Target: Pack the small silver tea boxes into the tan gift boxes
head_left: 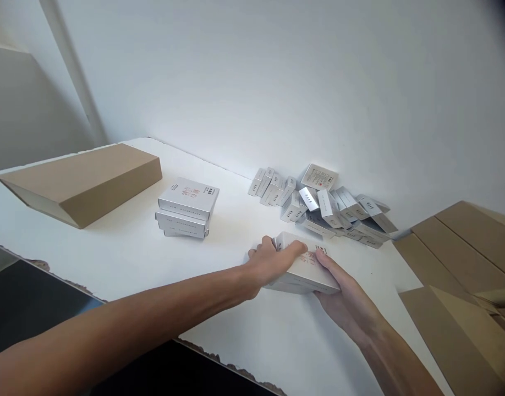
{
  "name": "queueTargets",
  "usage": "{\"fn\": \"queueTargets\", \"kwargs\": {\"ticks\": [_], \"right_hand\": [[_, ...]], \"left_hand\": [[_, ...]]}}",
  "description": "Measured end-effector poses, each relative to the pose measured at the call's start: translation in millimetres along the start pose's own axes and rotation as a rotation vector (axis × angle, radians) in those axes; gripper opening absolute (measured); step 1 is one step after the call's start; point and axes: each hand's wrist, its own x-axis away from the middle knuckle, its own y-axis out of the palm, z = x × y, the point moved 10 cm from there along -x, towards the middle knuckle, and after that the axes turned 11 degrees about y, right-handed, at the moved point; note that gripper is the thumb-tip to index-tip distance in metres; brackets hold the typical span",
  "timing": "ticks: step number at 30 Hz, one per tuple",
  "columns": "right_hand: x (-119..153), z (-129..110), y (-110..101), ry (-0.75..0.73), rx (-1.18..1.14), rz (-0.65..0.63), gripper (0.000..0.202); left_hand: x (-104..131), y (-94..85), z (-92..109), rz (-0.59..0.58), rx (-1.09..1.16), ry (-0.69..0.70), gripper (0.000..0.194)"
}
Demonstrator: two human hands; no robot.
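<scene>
While thumbs (pixel 292 252) rest on top, fingers (pixel 266 243) flank the silver boxes (pixel 306 272).

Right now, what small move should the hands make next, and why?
Probably shift the held silver packaging toward the stack of boxes: the left hand and right hand grip it from opposite sides, while the pile beyond it lies jumbled.

Cartons (pixel 91 171) and stacked silver boxes (pixel 188 197) suggest a packing area.

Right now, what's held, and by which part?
A silver box, perhaps several stacked: left hand on its left side, right hand on its right, thumbs on top.
</scene>
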Motion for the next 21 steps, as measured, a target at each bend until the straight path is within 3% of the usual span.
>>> {"fn": "queueTargets", "kwargs": {"ticks": [5, 7, 10, 13, 15, 18, 21], "right_hand": [[6.5, 23.0, -9.8, 0.043, 0.035, 0.003, 0.056], [7.3, 30.4, -24.9, -0.084, 0.133, 0.031, 0.076], [19.0, 43.3, -40.1, -0.366, 0.359, 0.038, 0.104], [37.9, 63.3, -37.7, -0.559, 0.533, -0.019, 0.108], [50.3, 68.6, -34.5, -0.681, 0.609, 0.004, 0.113], [60.4, 70.2, -32.7, -0.787, 0.676, 0.079, 0.128], [66.8, 71.3, -35.0, -0.812, 0.734, 0.161, 0.121]], "left_hand": [[17.5, 5.1, 2.0, -0.01, -0.047, 0.15, 0.076], [28.4, 6.5, 3.6, -0.035, -0.135, 0.317, 0.084], [53.4, 16.7, 2.4, -0.163, -0.391, 0.678, 0.1], [80.4, 26.9, -12.4, -0.296, -0.675, 0.949, 0.1], [90.1, 25.8, -19.8, -0.31, -0.795, 1.012, 0.097], [94.6, 21.6, -21.6, -0.292, -0.87, 1.001, 0.096], [95.1, 21.3, -19.8, -0.284, -0.864, 0.979, 0.093]]}}
